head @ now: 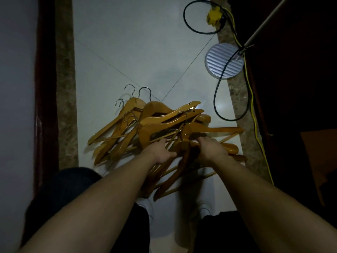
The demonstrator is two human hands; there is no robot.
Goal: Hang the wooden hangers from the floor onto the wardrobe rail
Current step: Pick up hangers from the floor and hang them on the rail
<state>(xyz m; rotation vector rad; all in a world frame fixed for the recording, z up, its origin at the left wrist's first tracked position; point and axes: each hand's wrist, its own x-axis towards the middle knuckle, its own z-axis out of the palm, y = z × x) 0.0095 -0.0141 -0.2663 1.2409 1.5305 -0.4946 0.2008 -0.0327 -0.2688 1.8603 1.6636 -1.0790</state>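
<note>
Your left hand (160, 152) and right hand (212, 149) both reach down into the pile of wooden hangers (151, 128) on the pale tiled floor (127, 52). Your left hand's fingers curl around the thin lower bar of a hanger near the middle of the heap, thumb tucked under it. Your right hand is closed over the neck of a darker hanger (184, 161) at the near right side of the pile, its body angling back toward your feet. The hangers lie tangled and overlapping, their chrome hooks (145, 92) pointing mostly away from you. Beyond the pile on the right, a round ribbed silver base (223, 61) sits on the speckled stone border, with a black cable (218, 95) looping past it and a yellow cable (252, 106) running along the dark wardrobe edge. Farther off lies a yellow plug adapter (214, 16)
</note>
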